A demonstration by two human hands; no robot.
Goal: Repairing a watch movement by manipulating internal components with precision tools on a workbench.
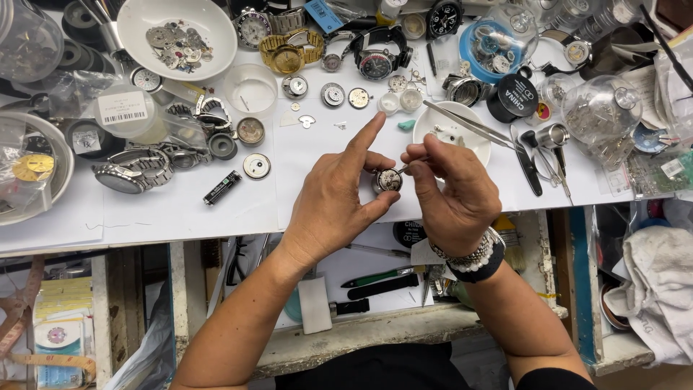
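My left hand (339, 198) pinches a small round watch movement (389, 180) between thumb and middle finger, with the index finger stretched out and up. My right hand (451, 191), beaded bracelets on its wrist, holds a thin metal tool whose tip touches the movement's edge. Both hands hover over the white sheet (310, 155) on the workbench, just in front of a small white dish (452, 130).
Watches, a gold one (289, 52) among them, loose movements, dials and lidded cups crowd the bench. A white bowl of parts (177, 36) sits at the back left, tweezers (473, 126) lie across the dish, glass domes (603, 108) stand at right. An open drawer (375, 285) with tools lies below.
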